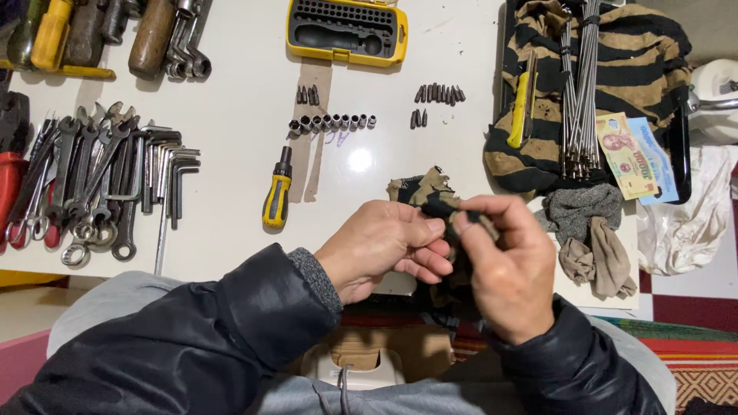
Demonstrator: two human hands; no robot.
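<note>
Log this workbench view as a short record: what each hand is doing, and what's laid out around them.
left hand: grips striped rag from the left
right hand: fingers pinch a small dark piece in the rag; its kind is unclear
centre: yellow-handled screwdriver, row of sockets, loose bits
top: yellow bit case
left: wrenches, hex keys

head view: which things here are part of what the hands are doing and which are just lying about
In hand:
left hand
right hand
striped rag, pinched by both

Lying about:
yellow-handled screwdriver
row of sockets
loose bits
spanners
yellow bit case
banknotes
</note>
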